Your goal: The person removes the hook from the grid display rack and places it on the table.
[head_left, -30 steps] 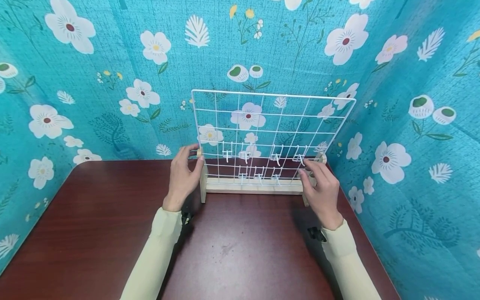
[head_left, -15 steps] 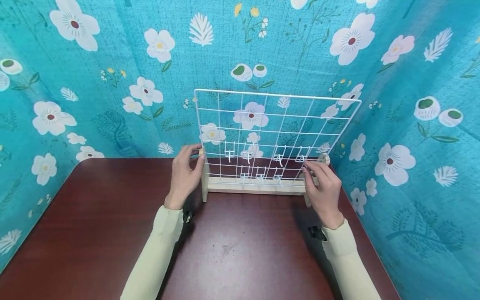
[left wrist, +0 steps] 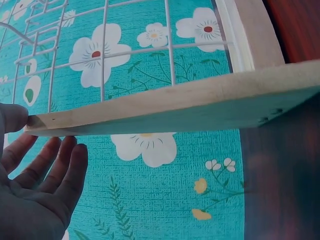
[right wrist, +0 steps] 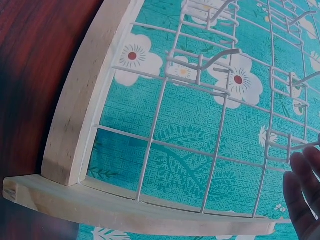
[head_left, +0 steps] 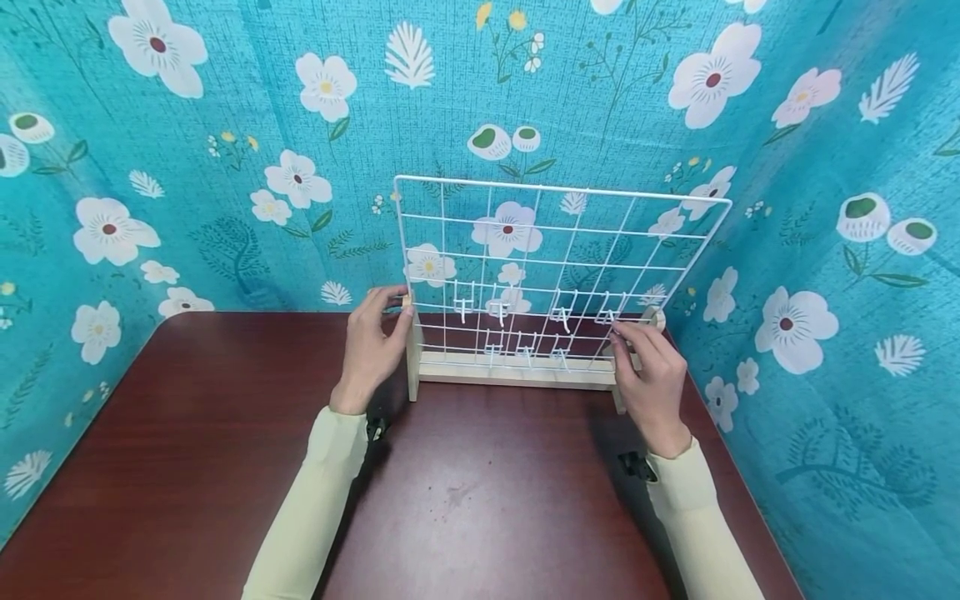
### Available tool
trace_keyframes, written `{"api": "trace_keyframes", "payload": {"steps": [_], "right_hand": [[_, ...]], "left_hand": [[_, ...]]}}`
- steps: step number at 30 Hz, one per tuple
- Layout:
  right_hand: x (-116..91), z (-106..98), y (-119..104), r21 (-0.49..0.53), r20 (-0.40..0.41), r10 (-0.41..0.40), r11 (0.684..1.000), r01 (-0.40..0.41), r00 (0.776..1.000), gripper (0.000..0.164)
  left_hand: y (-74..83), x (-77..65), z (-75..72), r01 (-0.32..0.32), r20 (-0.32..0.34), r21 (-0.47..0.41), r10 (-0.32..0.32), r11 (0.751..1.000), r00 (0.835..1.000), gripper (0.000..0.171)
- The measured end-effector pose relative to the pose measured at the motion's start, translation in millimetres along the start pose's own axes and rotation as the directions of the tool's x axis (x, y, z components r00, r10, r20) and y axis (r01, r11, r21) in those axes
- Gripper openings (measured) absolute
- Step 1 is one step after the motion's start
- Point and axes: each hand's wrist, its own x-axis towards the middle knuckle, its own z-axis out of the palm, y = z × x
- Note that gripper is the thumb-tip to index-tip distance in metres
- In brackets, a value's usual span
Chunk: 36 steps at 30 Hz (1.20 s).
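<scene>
A white wire grid panel (head_left: 558,221) stands upright in a pale wooden stand (head_left: 517,372), with several white wire hooks (head_left: 498,308) hung in two rows across its lower part. My left hand (head_left: 372,342) pinches the top of the stand's left side post (left wrist: 165,97), thumb on one face and fingers against the other in the left wrist view. At the right end of the upper row, my right hand (head_left: 651,367) holds the prong of a hook (head_left: 606,317) between thumb and fingertips. Those fingertips partly cover the prong; the right wrist view shows only some fingers (right wrist: 300,185) beside this hook.
The stand rests on a dark red-brown table (head_left: 480,492) near its back edge. A teal flowered curtain (head_left: 225,108) hangs close behind the grid and along the right side. The stand's right side post (head_left: 656,319) is just beyond my right hand.
The head view has shifted slightly, so the grid appears a little further right. My right fingertips now cover more of the last hook's prong. My left hand stays on the side post.
</scene>
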Motion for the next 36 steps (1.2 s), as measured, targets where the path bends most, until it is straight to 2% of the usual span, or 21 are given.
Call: {"api": "trace_keyframes", "payload": {"steps": [8,13,19,36], "right_hand": [[0.3,-1.4,0.0,0.0,0.004,0.001,1.0,-0.001,1.0,0.019],[0.4,-1.6,0.2,-0.002,0.003,0.013,1.0,-0.013,1.0,0.02],[0.9,-0.3,3.0,0.017,-0.025,-0.018,1.0,0.018,1.0,0.018],[3.6,-1.5,3.7,0.008,-0.043,-0.022,1.0,0.023,0.999,0.017]], "left_hand": [[1.0,-0.5,-1.2,0.064,0.015,-0.059,-0.063,0.996,0.998,0.03],[0.3,-1.3,0.0,0.077,0.019,-0.084,-0.076,0.993,0.997,0.03],[-0.1,-1.5,0.3,0.078,0.022,-0.117,-0.076,0.99,0.997,0.032],[1.2,-0.8,-1.2,0.103,0.039,-0.088,-0.1,0.991,0.994,0.032]]}}
